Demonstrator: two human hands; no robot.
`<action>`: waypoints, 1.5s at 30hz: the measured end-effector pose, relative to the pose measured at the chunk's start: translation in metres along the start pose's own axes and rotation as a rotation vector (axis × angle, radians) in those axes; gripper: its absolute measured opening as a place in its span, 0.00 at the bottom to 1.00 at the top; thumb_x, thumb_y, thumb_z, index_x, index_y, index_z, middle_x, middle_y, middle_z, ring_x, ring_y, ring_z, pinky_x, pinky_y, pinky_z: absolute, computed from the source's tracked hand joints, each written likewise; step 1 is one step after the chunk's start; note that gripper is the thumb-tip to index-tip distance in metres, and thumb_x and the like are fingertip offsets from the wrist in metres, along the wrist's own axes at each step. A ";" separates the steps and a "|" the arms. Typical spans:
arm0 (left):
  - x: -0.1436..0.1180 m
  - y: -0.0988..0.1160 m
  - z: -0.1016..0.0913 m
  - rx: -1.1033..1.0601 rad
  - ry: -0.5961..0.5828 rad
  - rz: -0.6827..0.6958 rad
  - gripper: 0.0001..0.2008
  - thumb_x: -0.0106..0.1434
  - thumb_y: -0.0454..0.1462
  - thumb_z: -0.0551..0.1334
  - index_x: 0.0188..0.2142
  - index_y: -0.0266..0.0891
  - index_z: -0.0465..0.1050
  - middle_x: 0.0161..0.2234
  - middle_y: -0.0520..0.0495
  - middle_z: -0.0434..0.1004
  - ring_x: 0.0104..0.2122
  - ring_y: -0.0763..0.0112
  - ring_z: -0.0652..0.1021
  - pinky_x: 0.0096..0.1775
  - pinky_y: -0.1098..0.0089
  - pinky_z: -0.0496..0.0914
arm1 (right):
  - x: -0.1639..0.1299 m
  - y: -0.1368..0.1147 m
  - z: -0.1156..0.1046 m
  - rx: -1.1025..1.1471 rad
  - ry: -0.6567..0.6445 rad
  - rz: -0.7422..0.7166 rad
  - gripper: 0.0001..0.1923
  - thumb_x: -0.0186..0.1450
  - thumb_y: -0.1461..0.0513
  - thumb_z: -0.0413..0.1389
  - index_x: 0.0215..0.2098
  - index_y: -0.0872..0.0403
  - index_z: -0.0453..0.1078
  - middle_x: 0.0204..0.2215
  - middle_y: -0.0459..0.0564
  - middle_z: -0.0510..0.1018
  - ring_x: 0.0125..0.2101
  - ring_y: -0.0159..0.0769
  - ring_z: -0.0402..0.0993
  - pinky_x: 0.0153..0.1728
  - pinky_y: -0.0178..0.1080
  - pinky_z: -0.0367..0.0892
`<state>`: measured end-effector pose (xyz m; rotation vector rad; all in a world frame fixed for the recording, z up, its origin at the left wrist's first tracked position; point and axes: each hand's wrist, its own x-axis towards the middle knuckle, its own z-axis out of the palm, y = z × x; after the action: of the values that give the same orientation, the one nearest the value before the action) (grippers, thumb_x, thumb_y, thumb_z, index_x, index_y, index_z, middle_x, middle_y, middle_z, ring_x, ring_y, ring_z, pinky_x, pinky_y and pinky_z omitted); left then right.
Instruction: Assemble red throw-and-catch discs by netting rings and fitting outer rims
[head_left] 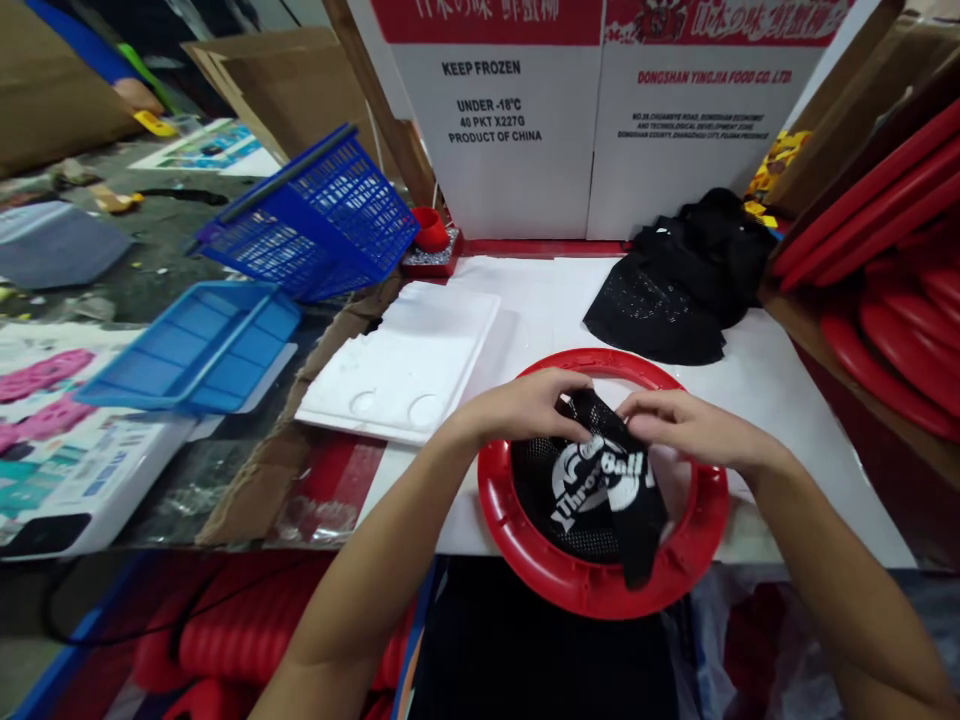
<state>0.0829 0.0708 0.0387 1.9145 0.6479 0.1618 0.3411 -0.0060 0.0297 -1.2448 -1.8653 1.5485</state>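
Note:
A red plastic ring point(517, 535) lies on the white table point(765, 390) right in front of me. A black mesh net point(600, 490) with white lettering is bunched inside it. My left hand point(517, 405) and my right hand point(690, 425) both pinch the net's upper edge above the ring's far side, fingertips almost touching. Part of the net hangs over the ring's near rim.
A pile of black nets point(675, 285) lies at the back right of the table. Red rings point(885, 260) are stacked on the right. A white foam tray point(409, 365) lies to the left, with blue baskets point(315, 215) beyond it. Cardboard boxes point(525, 130) stand at the back.

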 end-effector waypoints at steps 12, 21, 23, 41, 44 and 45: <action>0.004 -0.009 -0.004 -0.211 0.019 0.019 0.15 0.69 0.44 0.67 0.50 0.37 0.79 0.46 0.42 0.84 0.45 0.63 0.82 0.46 0.64 0.76 | 0.013 0.005 0.000 0.206 0.074 0.027 0.24 0.69 0.48 0.65 0.58 0.48 0.71 0.52 0.52 0.81 0.52 0.42 0.78 0.51 0.43 0.75; -0.021 0.046 0.011 -0.435 -0.228 0.116 0.08 0.65 0.40 0.69 0.40 0.39 0.76 0.34 0.50 0.78 0.33 0.71 0.77 0.34 0.72 0.72 | -0.042 -0.021 -0.007 0.274 -0.031 0.019 0.16 0.59 0.54 0.75 0.37 0.50 0.75 0.31 0.45 0.79 0.31 0.34 0.76 0.30 0.35 0.71; -0.024 0.051 0.011 -0.405 -0.281 0.117 0.09 0.66 0.42 0.70 0.37 0.39 0.76 0.31 0.51 0.77 0.32 0.71 0.76 0.32 0.72 0.71 | -0.049 -0.028 -0.005 0.160 -0.094 0.003 0.17 0.60 0.53 0.74 0.42 0.49 0.78 0.33 0.46 0.80 0.34 0.36 0.78 0.33 0.37 0.74; 0.034 -0.025 0.003 0.231 0.358 0.136 0.09 0.73 0.37 0.60 0.45 0.40 0.80 0.44 0.46 0.85 0.42 0.65 0.81 0.48 0.63 0.72 | 0.043 0.003 -0.005 -0.666 0.391 -0.025 0.10 0.74 0.55 0.56 0.45 0.46 0.79 0.42 0.49 0.85 0.41 0.45 0.81 0.39 0.45 0.70; 0.038 -0.029 0.002 0.212 0.439 0.101 0.06 0.73 0.37 0.62 0.41 0.39 0.78 0.41 0.46 0.84 0.40 0.66 0.81 0.45 0.64 0.72 | 0.055 0.000 -0.015 -0.713 0.353 0.033 0.13 0.75 0.54 0.54 0.36 0.48 0.78 0.34 0.48 0.83 0.34 0.41 0.77 0.32 0.41 0.63; 0.040 -0.030 0.002 0.215 0.456 0.096 0.05 0.72 0.36 0.62 0.41 0.39 0.78 0.41 0.46 0.84 0.40 0.66 0.81 0.45 0.64 0.71 | 0.059 0.001 -0.016 -0.705 0.343 0.031 0.14 0.75 0.55 0.53 0.36 0.48 0.78 0.33 0.48 0.83 0.33 0.40 0.76 0.32 0.41 0.63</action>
<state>0.1066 0.0984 0.0042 2.1359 0.9033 0.6247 0.3237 0.0518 0.0208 -1.6945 -2.2192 0.6117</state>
